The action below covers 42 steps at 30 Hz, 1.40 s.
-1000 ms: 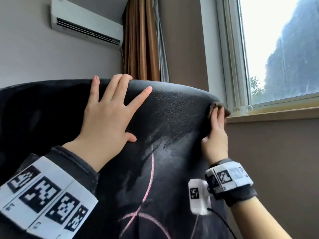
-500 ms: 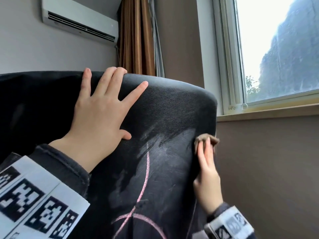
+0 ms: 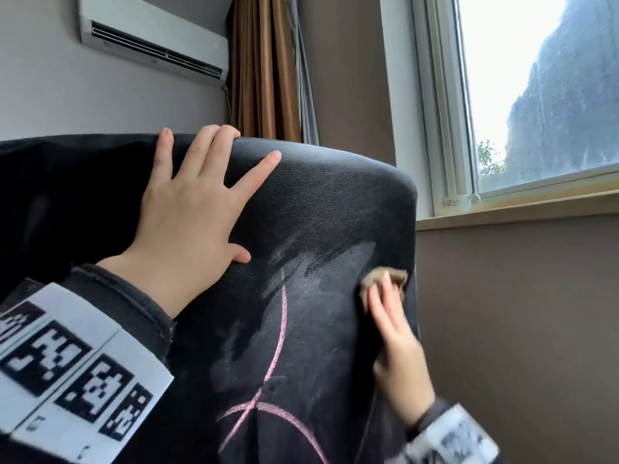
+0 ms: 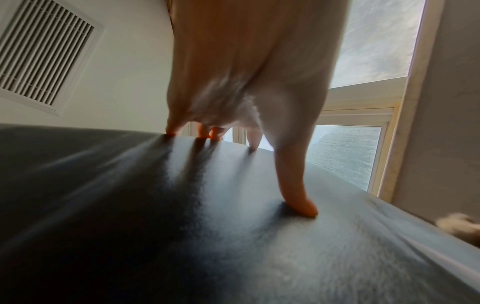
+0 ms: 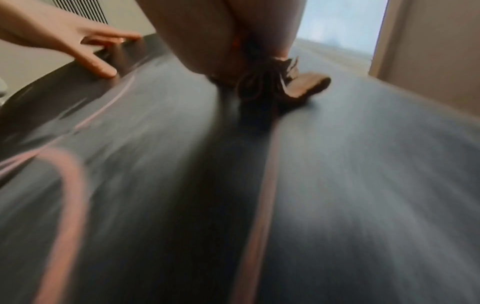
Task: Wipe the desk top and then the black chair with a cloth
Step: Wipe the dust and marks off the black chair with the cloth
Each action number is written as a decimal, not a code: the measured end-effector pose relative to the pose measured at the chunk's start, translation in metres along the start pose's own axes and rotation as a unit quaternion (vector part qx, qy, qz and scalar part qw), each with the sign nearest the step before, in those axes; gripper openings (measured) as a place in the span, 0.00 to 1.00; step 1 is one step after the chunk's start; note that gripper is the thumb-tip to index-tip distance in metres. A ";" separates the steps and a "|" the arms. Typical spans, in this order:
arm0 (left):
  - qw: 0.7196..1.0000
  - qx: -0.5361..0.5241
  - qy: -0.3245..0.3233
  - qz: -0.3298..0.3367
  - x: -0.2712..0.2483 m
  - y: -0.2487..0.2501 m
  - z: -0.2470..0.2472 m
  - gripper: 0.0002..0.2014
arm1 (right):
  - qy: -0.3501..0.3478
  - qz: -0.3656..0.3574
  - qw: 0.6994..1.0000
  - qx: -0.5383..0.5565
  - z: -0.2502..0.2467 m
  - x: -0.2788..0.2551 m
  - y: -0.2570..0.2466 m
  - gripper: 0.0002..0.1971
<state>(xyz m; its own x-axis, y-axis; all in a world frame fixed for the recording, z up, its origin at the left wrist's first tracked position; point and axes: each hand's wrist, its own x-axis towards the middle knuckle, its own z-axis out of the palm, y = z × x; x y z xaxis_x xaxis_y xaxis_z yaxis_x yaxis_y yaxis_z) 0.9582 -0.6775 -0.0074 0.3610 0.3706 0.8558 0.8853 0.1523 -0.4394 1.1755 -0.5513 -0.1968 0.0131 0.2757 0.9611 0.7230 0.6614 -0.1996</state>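
Observation:
The black chair (image 3: 318, 212) fills the lower left of the head view, its leather back crossed by pink lines and pale wipe streaks. My left hand (image 3: 197, 202) lies flat on the top of the backrest with its fingers spread; the left wrist view shows this left hand (image 4: 246, 82) resting on its fingertips. My right hand (image 3: 392, 329) presses a small brown cloth (image 3: 385, 276) against the right edge of the backrest with straight fingers and is blurred by motion. In the right wrist view the cloth (image 5: 298, 86) is bunched under those fingers.
A window (image 3: 536, 112) with a sill (image 3: 519, 212) stands to the right of the chair, above a brown wall (image 3: 519, 329). A brown curtain (image 3: 264, 68) hangs behind the chair, and an air conditioner (image 3: 150, 45) is mounted high on the left wall.
My right hand has slid the cloth down from the top right corner of the backrest along its right edge. The left hand has stayed flat on the top.

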 end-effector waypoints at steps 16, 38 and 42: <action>0.970 0.035 -0.220 0.099 -0.062 0.002 0.001 0.70 | 0.017 0.106 0.992 0.072 -0.004 0.076 -0.037 0.49; 0.964 0.105 -0.238 0.061 -0.063 -0.001 0.013 0.59 | 0.022 -0.125 0.991 0.037 0.018 0.055 -0.106 0.29; 0.972 0.074 -0.212 0.069 -0.067 -0.005 0.014 0.60 | 0.006 -0.079 0.996 0.047 0.039 -0.012 -0.120 0.26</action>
<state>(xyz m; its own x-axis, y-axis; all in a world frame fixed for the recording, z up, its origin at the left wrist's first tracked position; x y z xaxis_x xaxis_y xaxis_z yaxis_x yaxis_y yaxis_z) 0.9260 -0.6904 -0.0660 0.2917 0.7368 0.6100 0.7742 0.1926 -0.6029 1.0614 -0.6067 -0.1920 -0.0869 0.1561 0.9839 0.6486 0.7585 -0.0630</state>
